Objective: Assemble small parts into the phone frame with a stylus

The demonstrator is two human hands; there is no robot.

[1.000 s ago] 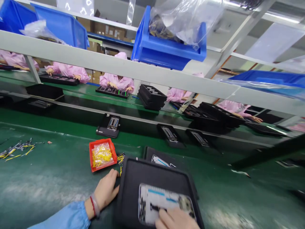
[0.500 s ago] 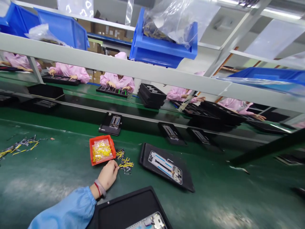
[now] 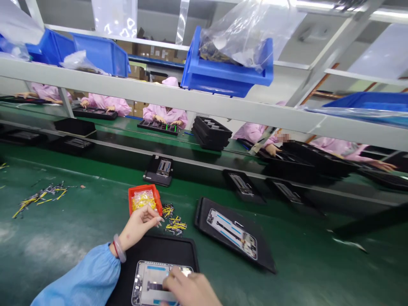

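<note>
My left hand [image 3: 139, 225], in a blue sleeve with a bracelet, reaches toward a small pile of yellow-tipped parts [image 3: 174, 222] beside an orange tray [image 3: 145, 199]; its fingers are pinched together, and what they hold is too small to name. My right hand [image 3: 188, 289] rests curled on a phone frame [image 3: 149, 284] lying in a black tray [image 3: 159, 250] at the near edge. A second black tray [image 3: 264, 259] with a phone frame [image 3: 231, 233] lies to the right.
A conveyor carries black trays with phone frames [image 3: 158, 170] beyond the green mat. Loose yellow parts [image 3: 40, 196] lie at far left. Blue bins [image 3: 228, 72] sit on an overhead shelf. People in pink coats [image 3: 165, 114] work across the line.
The near black tray with its phone frame has come back up in front of me, and my right hand now lies on it. My left hand stays by the yellow parts.
</note>
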